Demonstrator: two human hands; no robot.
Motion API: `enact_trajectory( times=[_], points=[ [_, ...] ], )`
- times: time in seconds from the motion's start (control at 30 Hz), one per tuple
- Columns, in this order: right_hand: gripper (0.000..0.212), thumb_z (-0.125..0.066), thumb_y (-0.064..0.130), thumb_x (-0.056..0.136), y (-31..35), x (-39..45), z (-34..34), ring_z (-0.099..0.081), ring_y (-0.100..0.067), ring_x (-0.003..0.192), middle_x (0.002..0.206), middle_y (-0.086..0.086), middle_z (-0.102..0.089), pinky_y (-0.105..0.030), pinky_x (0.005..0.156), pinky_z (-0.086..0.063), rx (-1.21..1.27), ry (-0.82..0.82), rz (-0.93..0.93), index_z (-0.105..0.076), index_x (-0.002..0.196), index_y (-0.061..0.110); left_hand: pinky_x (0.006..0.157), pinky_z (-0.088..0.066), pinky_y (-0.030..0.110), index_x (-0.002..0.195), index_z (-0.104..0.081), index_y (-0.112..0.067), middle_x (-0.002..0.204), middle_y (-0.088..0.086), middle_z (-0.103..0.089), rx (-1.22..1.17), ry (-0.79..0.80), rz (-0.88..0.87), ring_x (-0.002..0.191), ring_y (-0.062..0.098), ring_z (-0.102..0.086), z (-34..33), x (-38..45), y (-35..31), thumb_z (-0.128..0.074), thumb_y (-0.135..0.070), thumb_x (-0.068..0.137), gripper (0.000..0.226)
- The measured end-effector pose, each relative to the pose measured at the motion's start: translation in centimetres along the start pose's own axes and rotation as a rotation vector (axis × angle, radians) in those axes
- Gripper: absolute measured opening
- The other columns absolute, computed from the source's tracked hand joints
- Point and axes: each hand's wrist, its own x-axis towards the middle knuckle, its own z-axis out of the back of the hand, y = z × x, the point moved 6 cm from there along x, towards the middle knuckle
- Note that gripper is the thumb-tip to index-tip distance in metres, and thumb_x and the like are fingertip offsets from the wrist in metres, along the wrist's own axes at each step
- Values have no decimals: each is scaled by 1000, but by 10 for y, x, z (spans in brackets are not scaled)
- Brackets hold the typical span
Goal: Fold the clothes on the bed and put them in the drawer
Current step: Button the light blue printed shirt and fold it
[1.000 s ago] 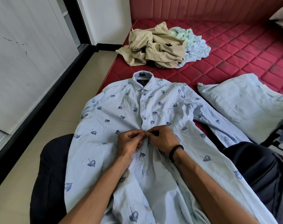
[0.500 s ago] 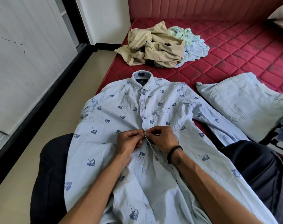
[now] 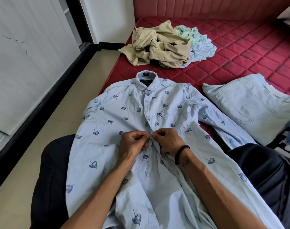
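Leaf-print shirt [image 3: 117, 116] lies face up across the person's lap and the red bed [image 3: 240, 47], collar farthest away. Left hand [image 3: 132, 144] and right hand [image 3: 165, 139] meet at the placket, each pinching the fabric edge (fingers curled). Right of the shirt: folded pale jeans [image 3: 250, 103]. Beyond: crumpled beige garment [image 3: 157, 47] beside a light-green printed one [image 3: 195, 38].

I see a pale blue shirt [image 3: 124, 123] printed with dark blue leaves, lying on a red diamond-quilted mattress [image 3: 250, 52]. Beyond it sit crumpled khaki trousers [image 3: 157, 47] and a mint-patterned garment [image 3: 190, 33]. Light-wash jeans [image 3: 250, 103] lie right; my right wrist wears 1 black bracelet [image 3: 180, 152].
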Motion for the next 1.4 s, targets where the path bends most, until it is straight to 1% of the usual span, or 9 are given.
enact_trajectory(
  times=[0.17, 0.33, 0.47, 0.63, 0.77, 1.0, 1.17, 1.23, 1.4],
  points=[
    [23, -64, 21, 100, -4, 0, -2, -46, -15, 55, 65, -3, -55, -30, 56, -41, 23, 51, -46, -72, 89, 3, 49, -51, 20, 89, -80, -11, 67, 8, -75, 55, -27, -29, 51, 13, -67, 1, -3, -3, -80, -8, 86, 4],
    [20, -66, 17, 99, 1, -4, 0, -44, -9, 44, 59, 2, -55, -20, 43, -38, 24, 69, -31, -69, 79, 15, 50, -52, 20, 90, -80, -11, 67, 8, -75, 66, -26, -49, 51, 12, -67, 1, -4, -6, -80, -9, 86, 5],
    [17, -68, 22, 98, 2, -4, -1, -50, -16, 58, 71, -5, -61, -26, 53, -41, 46, 46, -21, -74, 91, 8, 51, -52, 21, 92, -80, -10, 69, 8, -76, 50, -3, -67, 52, 12, -66, 1, -5, -6, -81, -9, 86, 7],
    [9, -71, 23, 96, 4, -4, -1, -55, -2, 56, 73, 8, -67, -16, 49, -44, 45, -3, 14, -71, 87, 21, 51, -52, 21, 93, -80, -9, 72, 8, -77, 36, 5, -65, 50, 12, -64, 0, -3, -3, -82, -10, 86, 8],
    [6, -75, 20, 94, 5, -4, -1, -59, -1, 61, 73, 9, -69, -13, 53, -45, 117, -14, 21, -75, 89, 16, 50, -51, 20, 91, -81, -11, 70, 7, -76, 34, 2, -66, 49, 10, -63, 0, -4, -3, -81, -10, 86, 5],
    [16, -70, 23, 97, -1, -2, -5, -65, -21, 72, 86, -19, -77, -47, 79, -59, 206, 29, -9, -81, 91, 12, 46, -47, 16, 85, -79, -12, 69, 6, -74, -84, 38, 39, 45, 6, -54, -3, -3, 2, -77, 0, 87, 13],
    [20, -67, 7, 96, -4, -2, -2, -70, -18, 73, 81, -8, -78, -38, 81, -61, 224, 86, -30, -81, 87, 18, 45, -45, 16, 89, -78, -10, 67, 5, -71, -123, 51, 78, 43, 5, -49, -6, -1, 8, -76, 1, 89, 11],
    [21, -66, 1, 94, -4, -4, -2, -65, -15, 64, 74, -5, -75, -29, 68, -58, 217, 95, -27, -81, 89, 15, 45, -44, 16, 91, -78, -7, 68, 5, -72, -147, 42, 84, 44, 5, -49, -6, 0, 10, -75, 2, 89, 10],
    [9, -82, 11, 86, 2, -9, -3, -65, -3, 59, 74, 2, -74, -16, 59, -53, 181, -3, 28, -79, 94, 8, 48, -50, 17, 91, -78, -14, 69, 4, -74, -130, 36, 53, 48, 6, -55, -1, -1, 10, -73, -1, 91, 14]
  ],
)
